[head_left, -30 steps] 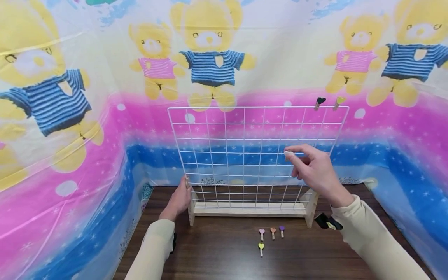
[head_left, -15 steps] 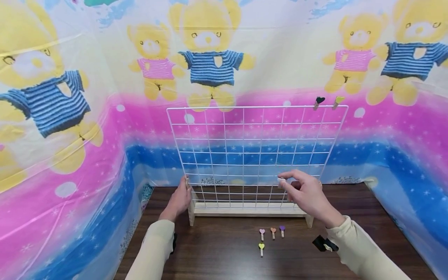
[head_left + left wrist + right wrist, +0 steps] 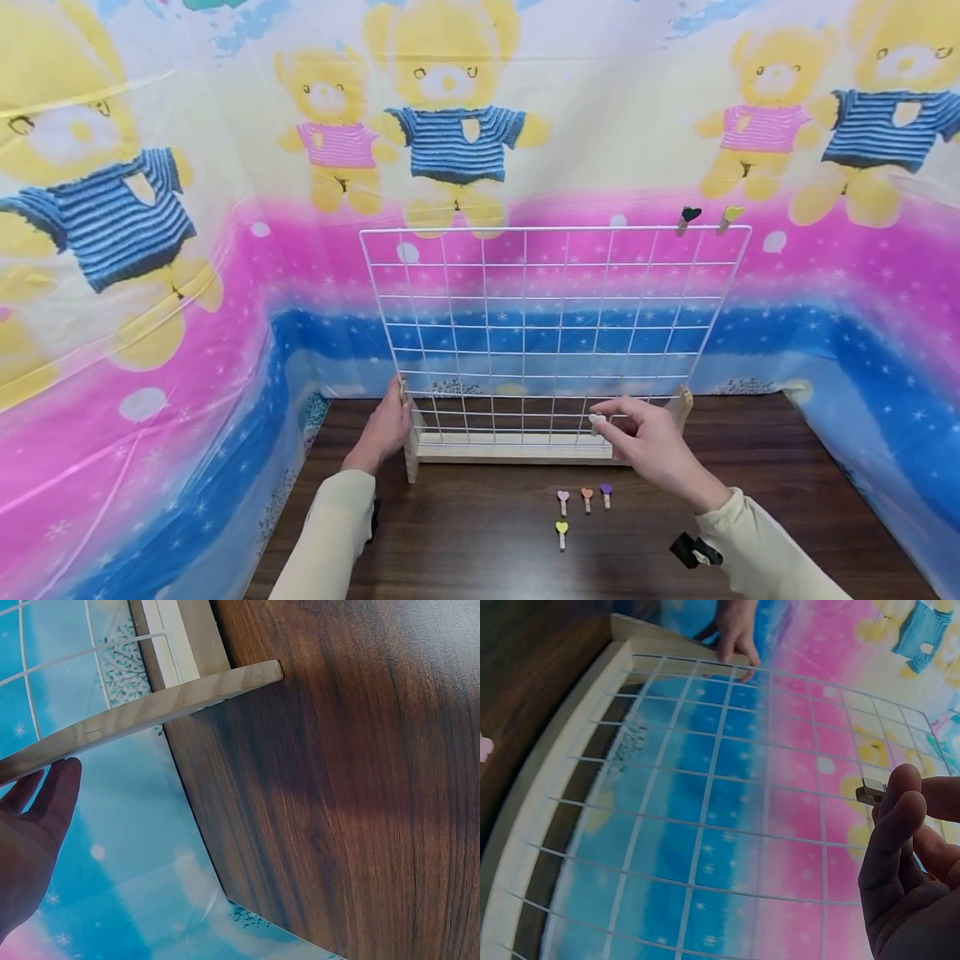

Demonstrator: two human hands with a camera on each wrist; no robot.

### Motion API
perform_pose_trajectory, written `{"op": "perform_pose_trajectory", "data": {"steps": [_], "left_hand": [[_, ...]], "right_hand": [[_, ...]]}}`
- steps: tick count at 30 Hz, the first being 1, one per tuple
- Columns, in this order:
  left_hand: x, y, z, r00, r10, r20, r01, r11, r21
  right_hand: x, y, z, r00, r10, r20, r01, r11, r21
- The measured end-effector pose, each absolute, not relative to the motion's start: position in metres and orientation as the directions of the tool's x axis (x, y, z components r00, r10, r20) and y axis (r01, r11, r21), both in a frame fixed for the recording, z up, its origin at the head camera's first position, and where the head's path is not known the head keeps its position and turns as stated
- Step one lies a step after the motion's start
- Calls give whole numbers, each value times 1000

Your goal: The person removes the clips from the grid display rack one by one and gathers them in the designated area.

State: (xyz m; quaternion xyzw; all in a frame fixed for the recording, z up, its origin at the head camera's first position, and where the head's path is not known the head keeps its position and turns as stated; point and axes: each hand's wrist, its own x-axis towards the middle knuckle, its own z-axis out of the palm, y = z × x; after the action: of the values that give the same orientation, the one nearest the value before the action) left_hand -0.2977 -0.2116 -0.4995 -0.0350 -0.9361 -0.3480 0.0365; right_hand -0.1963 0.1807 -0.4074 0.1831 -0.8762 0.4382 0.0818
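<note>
My right hand (image 3: 651, 437) pinches a small wooden clothespin with a white heart (image 3: 597, 419) between thumb and fingers, in front of the lower part of a white wire grid (image 3: 524, 353). In the right wrist view the wooden end of the clothespin (image 3: 870, 792) sticks out past the fingertips. At the grid's left side my left hand (image 3: 386, 427) holds the stand's pale wooden upright (image 3: 142, 712); its fingers lie against the wood in the left wrist view. A black heart clothespin (image 3: 689, 218) and a yellow one (image 3: 731, 218) are clipped along the grid's top right edge.
On the brown table (image 3: 465, 533), before the stand, lie pink (image 3: 563, 502), orange (image 3: 587, 499) and purple (image 3: 606, 496) heart clothespins, with a yellow-green one (image 3: 562, 534) nearer. A bear-print cloth (image 3: 615, 125) hangs behind and at both sides.
My right hand has come down and slightly left with the white heart clothespin, from mid-grid height to near the stand's base. My left hand stays on the upright.
</note>
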Motion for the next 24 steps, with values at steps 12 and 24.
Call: {"op": "perform_pose_trajectory", "data": {"steps": [12,24], "left_hand": [[-298,-212,-497,-993,53,110,112,752,649],[-299,-212,-500,-993,44,108,104,754,648]], "right_hand": [[-193,179,-430,-934,-255,248,-351,549,-759],[-193,180,-447,-948,-255,190,-303,547,-781]]}}
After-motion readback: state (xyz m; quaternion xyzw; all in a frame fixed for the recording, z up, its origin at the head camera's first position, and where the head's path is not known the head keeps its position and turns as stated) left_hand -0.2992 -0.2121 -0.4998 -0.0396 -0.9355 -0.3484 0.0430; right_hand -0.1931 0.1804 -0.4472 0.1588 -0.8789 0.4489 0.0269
